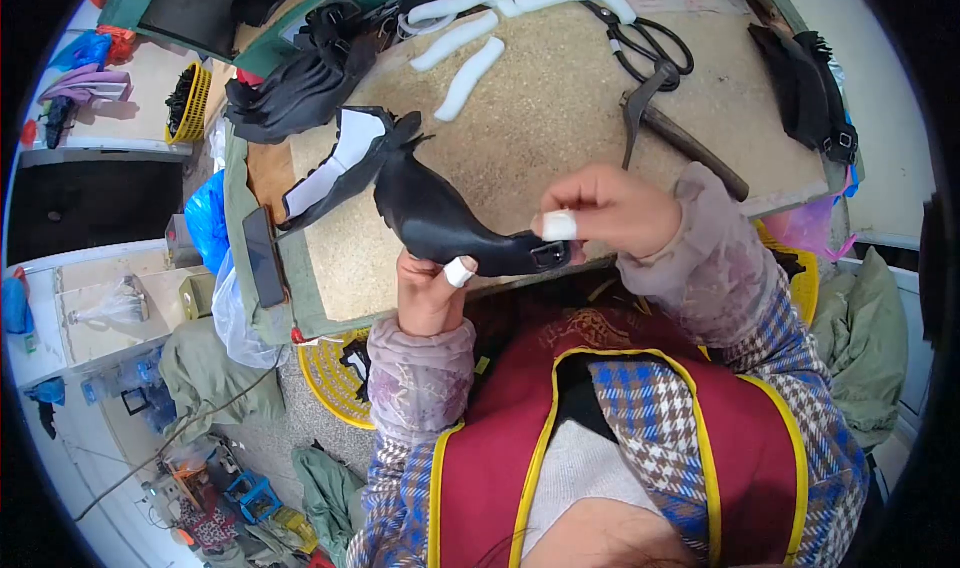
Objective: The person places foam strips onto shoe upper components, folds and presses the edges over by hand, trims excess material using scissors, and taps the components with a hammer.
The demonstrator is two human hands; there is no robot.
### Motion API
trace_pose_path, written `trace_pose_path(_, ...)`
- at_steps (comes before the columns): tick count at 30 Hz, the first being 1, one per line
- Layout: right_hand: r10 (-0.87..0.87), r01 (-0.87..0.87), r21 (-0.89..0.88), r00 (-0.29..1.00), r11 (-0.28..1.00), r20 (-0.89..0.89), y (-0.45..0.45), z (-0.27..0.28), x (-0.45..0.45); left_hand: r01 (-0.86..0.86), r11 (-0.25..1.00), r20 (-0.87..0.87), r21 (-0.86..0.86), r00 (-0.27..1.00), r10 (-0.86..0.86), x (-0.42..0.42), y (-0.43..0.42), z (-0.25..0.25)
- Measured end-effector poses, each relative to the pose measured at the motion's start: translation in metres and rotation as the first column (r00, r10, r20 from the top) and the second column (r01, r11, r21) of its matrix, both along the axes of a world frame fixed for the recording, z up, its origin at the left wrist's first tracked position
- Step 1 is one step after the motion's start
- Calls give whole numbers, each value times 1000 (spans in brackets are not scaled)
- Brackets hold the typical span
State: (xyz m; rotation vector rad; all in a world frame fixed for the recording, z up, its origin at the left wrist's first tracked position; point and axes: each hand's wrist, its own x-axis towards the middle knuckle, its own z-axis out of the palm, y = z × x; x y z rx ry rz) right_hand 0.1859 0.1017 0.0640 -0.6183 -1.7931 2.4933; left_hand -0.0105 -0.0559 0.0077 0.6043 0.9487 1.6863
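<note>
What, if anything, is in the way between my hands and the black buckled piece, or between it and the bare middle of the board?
Nothing visible: your left hand and right hand both hold the black buckled piece, and no object shows between it and the board's bare middle. The hammer lies off to the right.

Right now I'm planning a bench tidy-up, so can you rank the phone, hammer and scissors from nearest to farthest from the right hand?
1. Hammer: just beyond the right hand.
2. Scissors: past the hammer, toward the far side.
3. Phone: over at the bench's left edge.
</note>
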Motion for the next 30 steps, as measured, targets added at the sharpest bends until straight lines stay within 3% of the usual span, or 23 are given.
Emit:
trace_pose_path(1,45,-47,53,998,997,48,0,0,-1,-3,1000,4,-2,1000,3,1,0,0)
trace_pose_path(4,46,-80,-160,977,984,-210,-2,-16,3,13,1000,-4,13,1000,-13,-7,-4,-4)
trace_pose_path(13,-134,127,-91,988,988,-77,-6,-2,2,-46,998,-2,47,999,46,-8,0,-7)
trace_pose_path(16,-161,158,-72,986,985,-42,-9,-6,-1,-132,989,35,-73,990,135,0,2,5)
trace_pose_path(19,-91,90,46,996,995,13,-13,-6,-6,-64,996,-20,-65,998,63,18,4,18)
trace_pose_path(23,-123,124,-29,992,992,23,-16,-8,-9,-55,979,-23,-197,998,52,15,1,10)
trace_pose_path(26,-48,46,43,997,998,56,-15,-2,-14,-71,991,-54,-115,996,65,23,3,14)
trace_pose_path(29,56,-55,16,996,998,-76,-11,-9,-11,-99,984,-25,-147,995,96,21,3,14)
trace_pose_path(30,19,-23,-22,987,999,-162,-12,-16,-9,-102,987,-13,-125,995,101,18,1,9)
